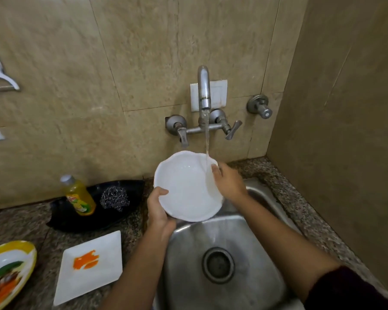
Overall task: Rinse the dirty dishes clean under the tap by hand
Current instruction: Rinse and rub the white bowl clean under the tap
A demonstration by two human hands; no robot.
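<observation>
A white scalloped bowl is held tilted over the steel sink, its inside facing me. My left hand grips its lower left rim, thumb on the inside. My right hand holds the right rim, fingers curled over the edge. Water runs from the wall tap and falls onto the bowl's right side beside my right hand. A white square plate smeared with orange sauce lies on the counter to the left. A yellow-rimmed plate with food remains sits at the far left edge.
A yellow dish-soap bottle and a steel scourer lie on a black tray behind the square plate. Tap handles stick out of the tiled wall. A side wall closes the right. The sink drain is below.
</observation>
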